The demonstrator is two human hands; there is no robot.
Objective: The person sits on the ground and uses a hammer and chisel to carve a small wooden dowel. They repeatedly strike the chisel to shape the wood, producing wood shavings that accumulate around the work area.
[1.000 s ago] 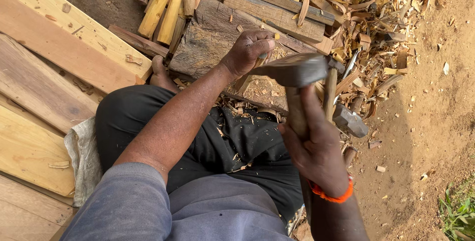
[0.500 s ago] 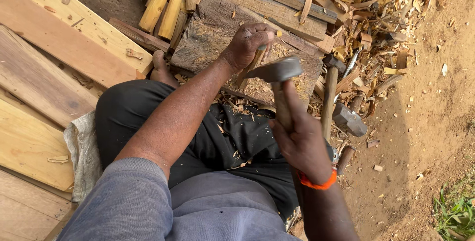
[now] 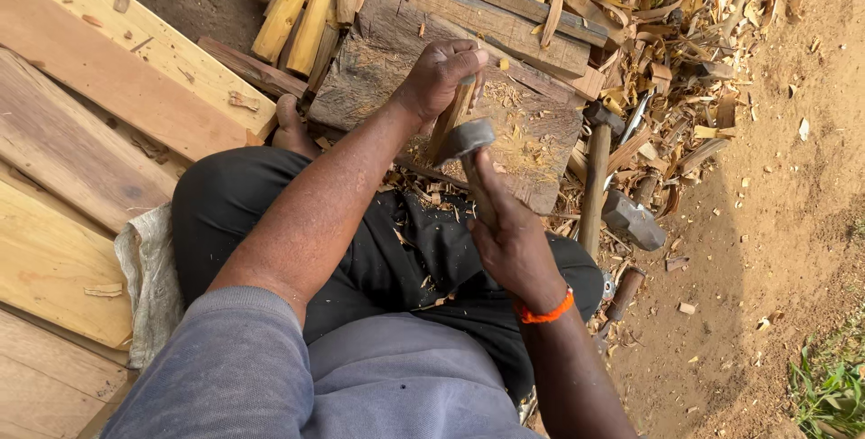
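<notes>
Gripping a short wooden stick (image 3: pixel 453 113) upright on a rough wooden chopping block (image 3: pixel 532 146), the left hand (image 3: pixel 439 74) has its fingers wrapped round the stick's upper part. The stick's lower end rests on the top of the block, among pale chips. The right hand (image 3: pixel 512 236) is clenched round the handle of a hatchet (image 3: pixel 465 143), whose grey metal head lies against the side of the stick, just below the left hand. An orange band (image 3: pixel 544 310) circles the right wrist.

Both forearms reach forward over the person's lap, clad in dark trousers (image 3: pixel 270 205) flecked with shavings. Just right of the block a hammer (image 3: pixel 595 169) with a long wooden handle lies on the ground, and beside it a heavier grey metal head (image 3: pixel 633 218). Peeled round sticks (image 3: pixel 302 11) lie in a bundle beyond the block, at its far left. Pale planks (image 3: pixel 81 123) cover the left side, and a heap of wood shavings (image 3: pixel 685 33) spreads over the sandy ground at the upper right.
</notes>
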